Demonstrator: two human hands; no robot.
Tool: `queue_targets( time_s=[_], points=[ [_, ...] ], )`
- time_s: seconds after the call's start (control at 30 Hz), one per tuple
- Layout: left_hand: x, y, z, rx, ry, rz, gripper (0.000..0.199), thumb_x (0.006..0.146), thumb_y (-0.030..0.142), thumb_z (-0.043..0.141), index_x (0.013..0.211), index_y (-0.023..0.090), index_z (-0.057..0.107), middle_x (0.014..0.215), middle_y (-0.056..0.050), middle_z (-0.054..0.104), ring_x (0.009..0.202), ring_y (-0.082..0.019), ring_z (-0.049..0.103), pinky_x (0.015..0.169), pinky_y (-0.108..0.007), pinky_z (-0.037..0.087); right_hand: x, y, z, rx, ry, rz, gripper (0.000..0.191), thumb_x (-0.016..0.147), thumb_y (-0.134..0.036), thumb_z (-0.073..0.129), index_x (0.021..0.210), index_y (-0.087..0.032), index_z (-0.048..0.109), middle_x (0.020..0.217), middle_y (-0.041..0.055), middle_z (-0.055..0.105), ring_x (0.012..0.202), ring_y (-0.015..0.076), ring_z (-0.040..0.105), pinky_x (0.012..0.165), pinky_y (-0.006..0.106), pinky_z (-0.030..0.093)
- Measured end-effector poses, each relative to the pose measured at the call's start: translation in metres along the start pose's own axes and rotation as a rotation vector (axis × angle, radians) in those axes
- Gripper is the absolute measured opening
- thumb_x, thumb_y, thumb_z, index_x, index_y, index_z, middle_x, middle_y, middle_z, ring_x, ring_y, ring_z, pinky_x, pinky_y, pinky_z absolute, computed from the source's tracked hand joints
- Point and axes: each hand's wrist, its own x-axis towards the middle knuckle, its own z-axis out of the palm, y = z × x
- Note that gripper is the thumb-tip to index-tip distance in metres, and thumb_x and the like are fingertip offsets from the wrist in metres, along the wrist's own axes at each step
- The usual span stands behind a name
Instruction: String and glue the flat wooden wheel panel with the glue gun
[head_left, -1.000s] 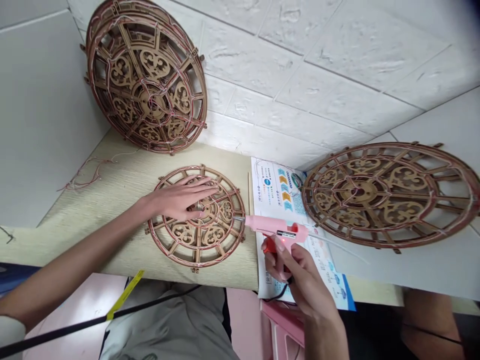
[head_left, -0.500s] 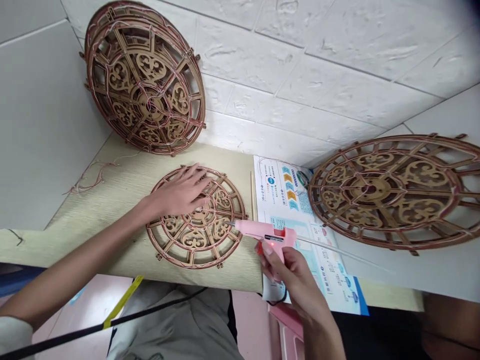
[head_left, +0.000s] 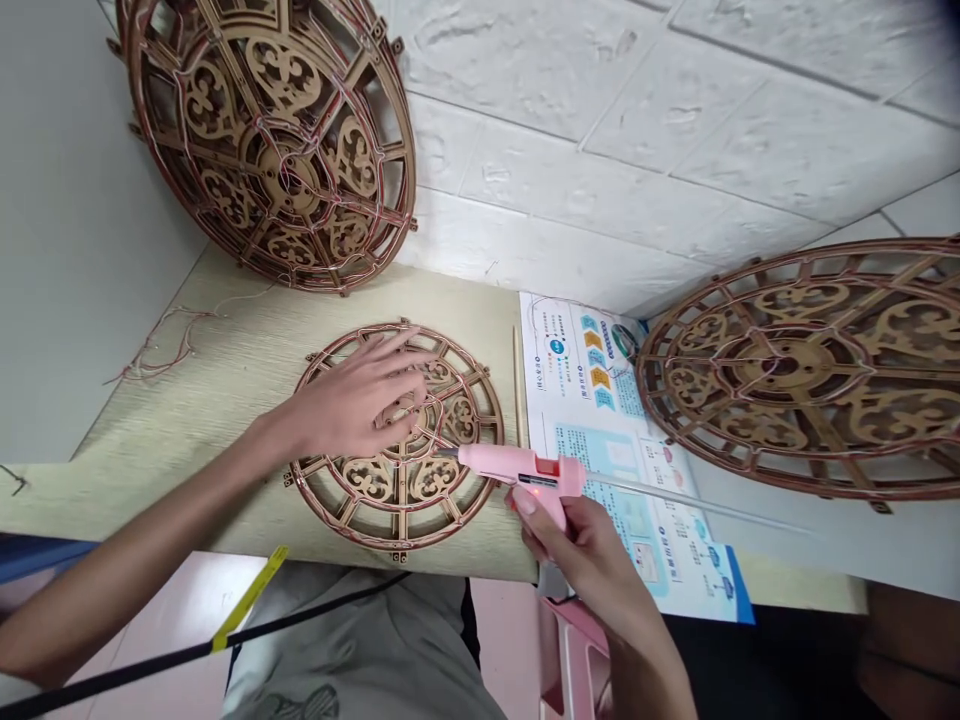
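A round openwork wooden wheel [head_left: 401,525], with scroll cut-outs and thin red and white wires along its rings and spokes, lies flat on the table. My left hand [head_left: 367,395] rests over its upper left part, fingers spread and touching it; the hand hides that section. Wrapped around the handle of a pink hot glue gun [head_left: 502,462] is my right hand [head_left: 577,545], its thumb along the side. The metal nozzle points left, over the wheel close to its middle; whether it touches is unclear. A long clear glue stick [head_left: 675,498] sticks out of the gun's back.
Similar wired wheels [head_left: 281,185] lean stacked against the white brick-pattern wall at the back left. Another wheel [head_left: 795,365] stands tilted at right. Printed sheets [head_left: 551,400] and a thin wooden stick [head_left: 517,385] lie beside the work. Loose wires [head_left: 169,345] lie at left.
The flat wheel has turned clockwise under my left hand. The glue gun's nozzle has shifted left, closer to the wheel's middle. The camera view has moved slightly too.
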Motion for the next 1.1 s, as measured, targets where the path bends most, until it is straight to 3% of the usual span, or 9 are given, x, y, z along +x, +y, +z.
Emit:
queue_targets(
  time_s=[0.23,0.5,0.8,1.1],
  points=[
    [-0.021,0.013,0.014,0.019,-0.113,-0.005,0.027,0.095,0.044,0.053,0.097,0.018,0.058,0.164,-0.010,0.031,0.157,-0.036,0.007,0.125,-0.064,0.016,-0.002,0.009,-0.004,0.010,0.032,0.044,0.061,0.084,-0.073,0.059,0.058,-0.022,0.039,0.053,-0.0043,0.032,0.050,0.0091,0.027,0.047,0.025,0.021],
    [-0.019,0.014,0.017,0.054,-0.133,-0.026,0.015,0.086,0.030,0.059,0.095,0.018,0.056,0.165,-0.009,0.029,0.157,-0.037,0.004,0.126,-0.062,0.013,-0.002,0.011,-0.001,0.046,0.045,0.036,0.062,0.084,-0.073,0.060,0.058,-0.021,0.039,0.053,-0.0042,0.033,0.051,0.0088,0.028,0.047,0.025,0.021],
    [-0.021,0.004,0.015,-0.063,-0.153,-0.007,0.022,0.095,0.041,0.056,0.095,0.019,0.057,0.166,-0.007,0.027,0.157,-0.036,0.006,0.126,-0.063,0.011,0.000,0.014,0.005,0.017,-0.032,-0.018,0.057,0.088,-0.070,0.057,0.061,-0.021,0.043,0.052,-0.0047,0.034,0.050,0.0090,0.028,0.047,0.025,0.022],
    [-0.023,0.005,0.014,-0.065,-0.119,0.034,0.016,0.097,0.036,0.054,0.095,0.020,0.057,0.168,-0.005,0.023,0.157,-0.035,0.005,0.126,-0.064,0.011,0.005,0.021,0.019,-0.028,-0.061,-0.070,0.059,0.091,-0.070,0.053,0.058,-0.023,0.039,0.048,-0.0049,0.032,0.047,0.0095,0.027,0.043,0.025,0.018]
  ],
)
